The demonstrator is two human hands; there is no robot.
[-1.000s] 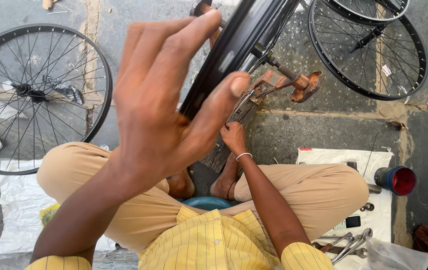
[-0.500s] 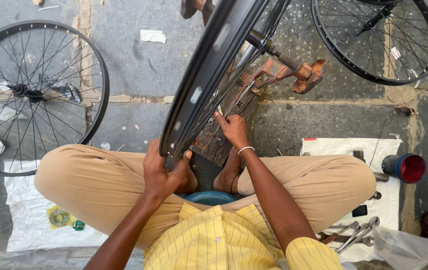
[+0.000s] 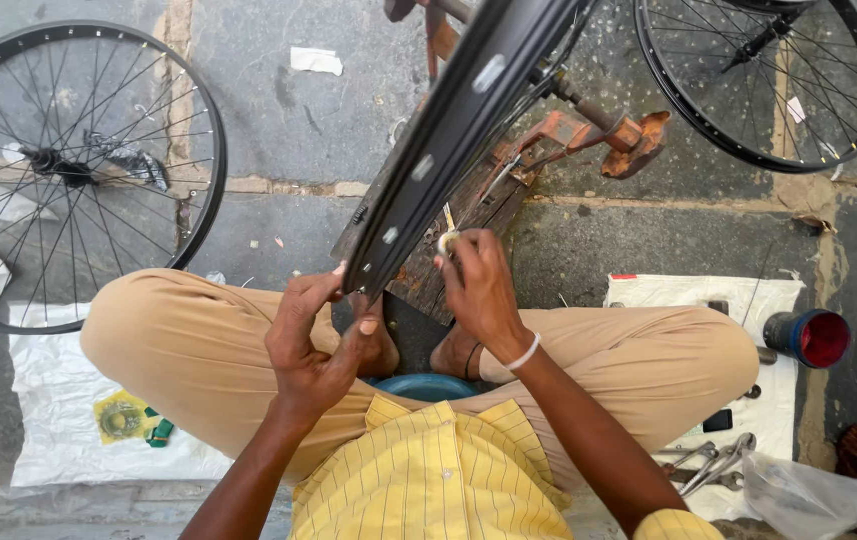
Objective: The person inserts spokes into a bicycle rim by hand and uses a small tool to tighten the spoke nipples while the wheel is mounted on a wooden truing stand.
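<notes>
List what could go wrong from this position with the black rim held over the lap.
1. The left hand grips only the lower edge of the black metal bicycle rim; if the rim turns, fingers might get pinched against it.
2. The right hand pinches a small pale part beside the rim; it may drop among the debris on the grey stone floor.
3. The rusty orange metal stand sits near bare feet and might scrape them.

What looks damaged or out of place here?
The truing stand under the black rim is heavily rusted. A scrap of paper lies loose on the pavement. Otherwise nothing stands out; both hands sit at the rim.
</notes>
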